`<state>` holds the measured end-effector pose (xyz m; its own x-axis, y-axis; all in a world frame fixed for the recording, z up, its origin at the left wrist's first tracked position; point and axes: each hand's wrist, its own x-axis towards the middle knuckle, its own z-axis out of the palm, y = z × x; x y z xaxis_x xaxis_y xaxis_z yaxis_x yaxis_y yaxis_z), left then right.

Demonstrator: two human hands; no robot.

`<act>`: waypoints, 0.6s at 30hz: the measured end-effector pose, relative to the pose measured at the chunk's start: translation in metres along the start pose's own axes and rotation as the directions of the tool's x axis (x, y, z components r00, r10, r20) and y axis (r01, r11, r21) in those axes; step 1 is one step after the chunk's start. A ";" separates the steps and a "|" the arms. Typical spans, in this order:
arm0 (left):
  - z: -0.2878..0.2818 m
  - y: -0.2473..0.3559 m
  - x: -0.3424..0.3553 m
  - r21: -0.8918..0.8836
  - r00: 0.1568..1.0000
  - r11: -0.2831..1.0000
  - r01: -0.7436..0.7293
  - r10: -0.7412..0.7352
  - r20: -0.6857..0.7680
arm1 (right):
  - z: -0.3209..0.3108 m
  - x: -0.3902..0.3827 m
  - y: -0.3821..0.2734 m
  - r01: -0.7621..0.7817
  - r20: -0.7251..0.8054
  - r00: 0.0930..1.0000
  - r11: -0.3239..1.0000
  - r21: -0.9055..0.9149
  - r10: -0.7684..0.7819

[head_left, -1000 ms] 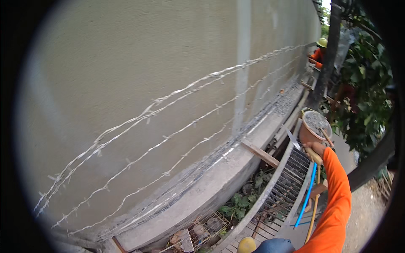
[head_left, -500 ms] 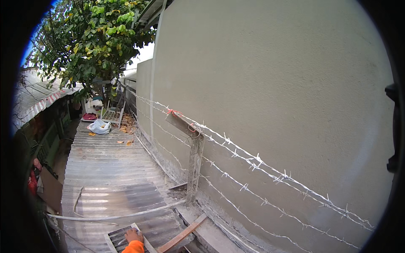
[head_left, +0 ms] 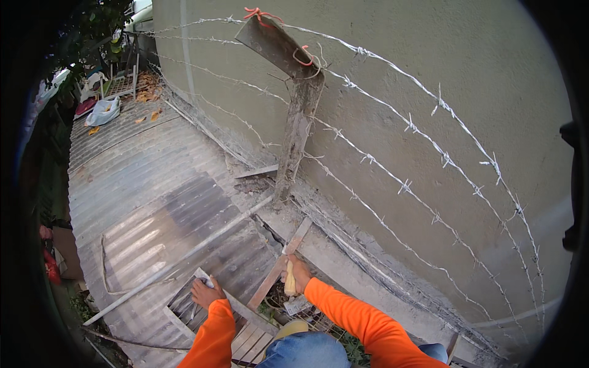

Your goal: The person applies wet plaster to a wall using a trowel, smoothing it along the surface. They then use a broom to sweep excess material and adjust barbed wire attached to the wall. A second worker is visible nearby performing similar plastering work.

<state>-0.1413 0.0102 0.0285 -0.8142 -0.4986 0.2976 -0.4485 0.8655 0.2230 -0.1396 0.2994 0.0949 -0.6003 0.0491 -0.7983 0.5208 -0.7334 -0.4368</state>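
Wooden-handled trowel (head_left: 289, 283), beside a bucket a second ago, now at the brown plank (head_left: 265, 283) by the concrete ledge (head_left: 328, 254), bringing it within reach there. The right hand (head_left: 299, 274) clasps it; apart, the left hand (head_left: 207, 293) rests on a pale-edged frame (head_left: 181, 291), grip unclear.

Roof (head_left: 135, 205): corrugated sheets, spreading ahead and left of the left hand (head_left: 207, 293)
Slatted frame (head_left: 179, 323): directly under that hand, overlapping the sheets
Pale pipe (head_left: 179, 260): slanting across, just beyond the hand
Bent stick (head_left: 103, 260): left of the hand
White bag (head_left: 103, 113): well ahead, leftward
Dry leaves (head_left: 147, 92): far ahead, beside the bag
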 end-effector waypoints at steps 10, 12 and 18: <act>-0.003 0.002 0.009 -0.007 0.997 1.000 0.019 -0.018 0.072 | 0.049 0.155 -0.002 0.098 -0.090 0.992 0.990 0.100 -0.089; 0.001 0.003 0.009 0.009 0.998 1.000 0.015 -0.016 0.053 | 0.044 0.161 -0.007 0.174 -0.162 0.974 0.982 0.072 -0.160; 0.006 0.003 0.009 -0.008 0.999 1.000 0.018 -0.017 0.036 | 0.046 0.165 -0.012 0.133 -0.148 0.984 0.953 0.273 -0.095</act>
<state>-0.1523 0.0090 0.0263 -0.8191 -0.5116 0.2597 -0.4598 0.8561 0.2360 -0.2722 0.2853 -0.0123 -0.5504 0.2185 -0.8058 0.2505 -0.8774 -0.4091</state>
